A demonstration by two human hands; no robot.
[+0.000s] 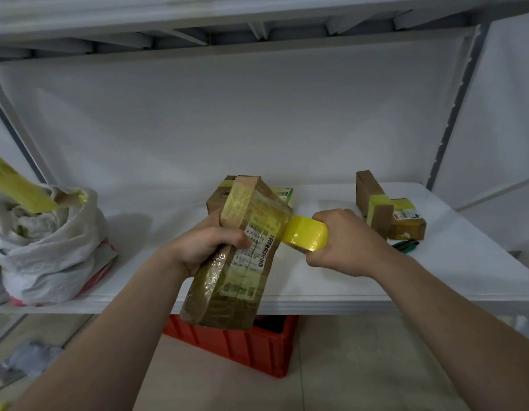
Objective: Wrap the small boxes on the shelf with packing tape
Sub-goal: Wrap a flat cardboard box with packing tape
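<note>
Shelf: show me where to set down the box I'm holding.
Widest bare patch: shelf between the bag and the back box. A narrower strip lies between the back box and the right boxes. Crowded around those boxes and the pens.

Yellow tape roll (309, 233) — brown box (242, 250) — red crate (251, 345).

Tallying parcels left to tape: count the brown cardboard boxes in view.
4. Held box in the left hand; second box behind it on the white shelf; upright box and flat box at the shelf's right. Others may hide behind the held one.
</note>
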